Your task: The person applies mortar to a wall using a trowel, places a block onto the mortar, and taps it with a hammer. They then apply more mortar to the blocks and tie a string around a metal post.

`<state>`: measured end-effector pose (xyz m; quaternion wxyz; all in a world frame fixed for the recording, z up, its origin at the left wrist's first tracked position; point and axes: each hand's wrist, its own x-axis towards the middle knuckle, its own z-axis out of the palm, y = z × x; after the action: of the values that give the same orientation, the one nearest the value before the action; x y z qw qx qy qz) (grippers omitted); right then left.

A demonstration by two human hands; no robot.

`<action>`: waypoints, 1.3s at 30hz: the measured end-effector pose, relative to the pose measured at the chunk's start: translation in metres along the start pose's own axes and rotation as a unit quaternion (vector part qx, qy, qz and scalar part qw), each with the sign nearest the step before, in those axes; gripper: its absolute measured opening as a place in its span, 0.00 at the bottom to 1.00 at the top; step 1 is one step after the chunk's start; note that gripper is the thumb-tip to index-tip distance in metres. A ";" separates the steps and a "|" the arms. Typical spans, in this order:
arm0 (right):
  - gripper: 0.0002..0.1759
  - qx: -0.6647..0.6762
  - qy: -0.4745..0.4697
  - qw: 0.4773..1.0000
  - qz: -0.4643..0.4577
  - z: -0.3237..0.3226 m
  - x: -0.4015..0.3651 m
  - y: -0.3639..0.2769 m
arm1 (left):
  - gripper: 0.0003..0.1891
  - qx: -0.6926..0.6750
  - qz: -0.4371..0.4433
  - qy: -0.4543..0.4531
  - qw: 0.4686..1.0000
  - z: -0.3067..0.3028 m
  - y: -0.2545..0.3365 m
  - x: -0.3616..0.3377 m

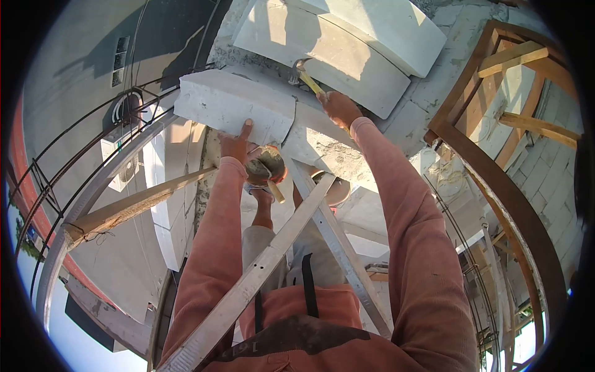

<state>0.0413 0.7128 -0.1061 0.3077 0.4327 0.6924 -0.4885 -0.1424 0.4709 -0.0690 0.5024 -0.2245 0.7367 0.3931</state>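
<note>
My right hand [339,110] is closed around the handle of a claw hammer [305,75], its metal head over the gap between two rows of white blocks. My left hand [235,146] grips the lower edge of a white aerated concrete block [232,102]. Its thumb lies up against the block's near face, and the other fingers are largely hidden. Just below that hand sits a round bucket [282,166] with grey mortar, a wooden tool handle [276,191] sticking out of it.
More white blocks [347,56] lie stacked beyond the hammer. Metal bars [304,217] cross in front of my body. Left are a wooden brace [142,201] and bent rebar [46,186] over a drop. A brown wooden frame [496,158] stands at right.
</note>
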 end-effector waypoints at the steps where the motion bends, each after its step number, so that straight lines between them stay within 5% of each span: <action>1: 0.31 -0.040 -0.013 0.999 -0.027 0.012 0.014 0.011 | 0.50 0.023 0.025 -0.010 0.999 -0.012 -0.021 0.026; 4: 0.29 -0.126 -0.051 0.988 -0.068 0.034 0.046 0.035 | 0.47 -0.050 -0.040 0.024 0.998 0.013 0.013 -0.024; 9: 0.28 -0.076 -0.079 0.993 0.032 -0.005 0.023 -0.016 | 0.47 -0.042 -0.040 0.027 0.998 0.018 0.023 -0.032; 14: 0.29 -0.064 -0.032 0.993 -0.097 0.045 0.062 0.003 | 0.51 -0.044 -0.032 0.031 0.998 0.016 0.015 -0.026; 16: 0.29 -0.042 -0.051 0.996 -0.055 0.048 0.072 -0.003 | 0.50 -0.043 -0.024 0.036 0.998 0.019 0.018 -0.025; 18: 0.28 -0.006 -0.123 0.989 0.079 0.004 0.035 -0.058 | 0.50 -0.050 -0.033 0.044 0.997 0.018 0.014 -0.025; 22: 0.28 -0.076 -0.094 0.992 0.043 0.006 0.048 -0.063 | 0.55 -0.045 -0.020 0.019 0.999 0.015 0.013 -0.021; 28: 0.29 0.037 -0.082 0.995 0.050 -0.009 0.037 -0.066 | 0.58 -0.015 -0.035 0.046 0.998 0.019 0.021 -0.031; 32: 0.32 -0.110 0.042 0.991 -0.066 0.046 0.055 -0.025 | 0.59 -0.034 -0.019 0.019 0.999 0.015 0.010 -0.018; 33: 0.31 -0.056 -0.052 0.997 -0.031 0.022 0.039 -0.047 | 0.59 -0.038 -0.014 0.005 0.999 0.012 0.005 -0.012; 39: 0.27 -0.098 -0.105 0.982 -0.122 0.026 0.102 -0.020 | 0.54 0.031 0.039 0.057 0.997 0.001 -0.030 0.038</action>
<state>-0.0213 0.7160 -0.1929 0.3575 0.2589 0.7484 -0.4950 -0.1346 0.4561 -0.1146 0.4500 -0.2020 0.7844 0.3760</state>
